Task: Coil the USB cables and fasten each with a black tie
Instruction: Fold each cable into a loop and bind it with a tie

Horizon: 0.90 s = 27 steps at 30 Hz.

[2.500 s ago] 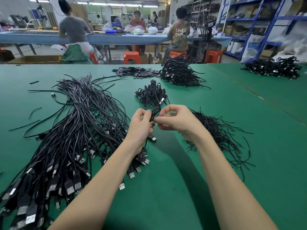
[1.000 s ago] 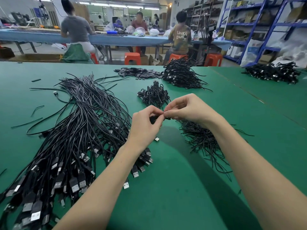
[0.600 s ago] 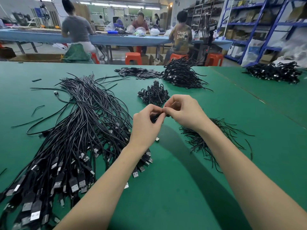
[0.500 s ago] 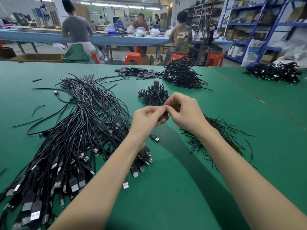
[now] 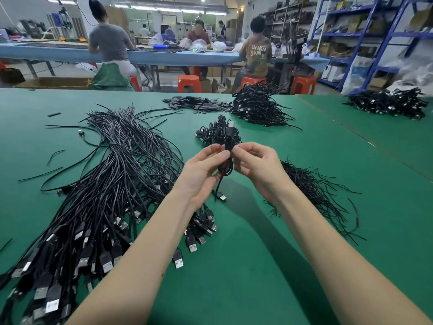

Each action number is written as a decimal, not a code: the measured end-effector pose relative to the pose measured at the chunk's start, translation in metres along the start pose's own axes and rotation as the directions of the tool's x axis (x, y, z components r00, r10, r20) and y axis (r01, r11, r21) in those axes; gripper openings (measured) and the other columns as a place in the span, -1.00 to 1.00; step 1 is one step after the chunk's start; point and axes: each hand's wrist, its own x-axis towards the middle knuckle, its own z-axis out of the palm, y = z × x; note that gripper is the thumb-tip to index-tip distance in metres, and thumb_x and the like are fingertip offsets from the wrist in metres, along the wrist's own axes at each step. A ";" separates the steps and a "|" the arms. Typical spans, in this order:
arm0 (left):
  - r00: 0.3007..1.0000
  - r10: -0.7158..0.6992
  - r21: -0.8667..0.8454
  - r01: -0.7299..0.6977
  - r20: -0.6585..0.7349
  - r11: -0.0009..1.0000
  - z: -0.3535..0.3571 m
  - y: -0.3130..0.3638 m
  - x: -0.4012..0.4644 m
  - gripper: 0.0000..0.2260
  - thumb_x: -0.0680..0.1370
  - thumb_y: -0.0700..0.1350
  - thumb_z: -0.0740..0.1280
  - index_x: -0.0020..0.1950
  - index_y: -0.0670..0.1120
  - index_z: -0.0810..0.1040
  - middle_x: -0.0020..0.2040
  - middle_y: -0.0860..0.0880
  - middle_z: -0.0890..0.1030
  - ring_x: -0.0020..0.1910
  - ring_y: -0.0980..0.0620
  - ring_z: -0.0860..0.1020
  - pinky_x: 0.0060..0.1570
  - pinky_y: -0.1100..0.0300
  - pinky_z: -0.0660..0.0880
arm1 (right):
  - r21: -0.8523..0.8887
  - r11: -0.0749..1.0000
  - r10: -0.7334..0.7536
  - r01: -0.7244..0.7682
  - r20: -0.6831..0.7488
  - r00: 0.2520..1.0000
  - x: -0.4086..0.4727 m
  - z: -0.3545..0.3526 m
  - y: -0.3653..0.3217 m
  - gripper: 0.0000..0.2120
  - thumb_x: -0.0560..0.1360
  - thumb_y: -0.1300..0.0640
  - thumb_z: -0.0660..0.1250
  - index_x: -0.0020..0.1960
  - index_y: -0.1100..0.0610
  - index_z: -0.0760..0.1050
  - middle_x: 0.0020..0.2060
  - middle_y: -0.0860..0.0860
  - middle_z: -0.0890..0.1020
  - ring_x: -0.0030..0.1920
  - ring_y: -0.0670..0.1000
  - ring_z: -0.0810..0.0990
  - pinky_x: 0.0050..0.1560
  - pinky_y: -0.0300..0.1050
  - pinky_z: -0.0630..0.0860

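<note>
A coiled black USB cable (image 5: 226, 165) is held upright between both hands above the green table (image 5: 269, 273). My left hand (image 5: 201, 172) pinches its left side and my right hand (image 5: 254, 165) pinches its right side near the top. One plug end (image 5: 221, 197) dangles below the coil. A big heap of loose USB cables (image 5: 103, 195) lies to the left. A loose pile of thin black ties (image 5: 316, 193) lies to the right, behind my right forearm. A small pile of coiled cables (image 5: 216, 133) sits just beyond my hands.
Further back lie a flat pile of small black pieces (image 5: 196, 105), another cable heap (image 5: 257, 106) and a third heap (image 5: 389, 103) at the far right. People sit at a blue bench (image 5: 164, 56) behind; orange stools (image 5: 188, 83) and blue shelving (image 5: 375, 36) stand beyond.
The coil has turned from lying between my fingertips to standing upright. My hands have parted slightly, and the plug end now hangs lower over the table.
</note>
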 end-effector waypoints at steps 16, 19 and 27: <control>0.998 -0.045 0.001 0.046 -0.054 0.999 -0.004 0.003 0.002 -0.82 0.45 -0.35 0.41 -0.01 -0.14 0.57 -0.24 -0.05 0.67 -0.28 0.08 0.58 -0.12 0.26 0.50 | -0.698 0.389 -0.526 0.601 0.367 0.767 -0.002 -0.034 0.003 -0.84 0.51 0.12 0.50 0.09 0.00 0.64 -0.01 -0.18 0.66 -0.09 -0.10 0.62 -0.12 -0.09 0.61; 0.998 -0.057 -0.015 0.056 -0.039 0.998 -0.004 0.002 0.002 -0.85 0.50 -0.37 0.38 -0.02 -0.15 0.56 -0.21 -0.07 0.66 -0.24 0.07 0.58 -0.14 0.28 0.49 | -0.670 0.418 -0.558 0.614 0.344 0.755 -0.002 -0.031 0.000 -0.91 0.53 0.08 0.49 0.02 0.03 0.70 -0.12 -0.16 0.68 -0.15 -0.08 0.64 -0.19 -0.13 0.59; 0.992 0.125 0.078 -0.125 0.007 0.989 -0.003 -0.004 0.000 -0.79 0.47 -0.40 0.40 0.02 -0.15 0.55 -0.14 -0.01 0.71 -0.15 0.11 0.66 -0.07 0.32 0.56 | 0.344 0.839 0.410 -0.421 0.107 0.906 -0.004 -0.006 0.000 -0.90 0.44 0.30 0.48 -0.24 0.25 0.60 -0.34 0.06 0.58 -0.44 -0.09 0.53 -0.46 -0.35 0.50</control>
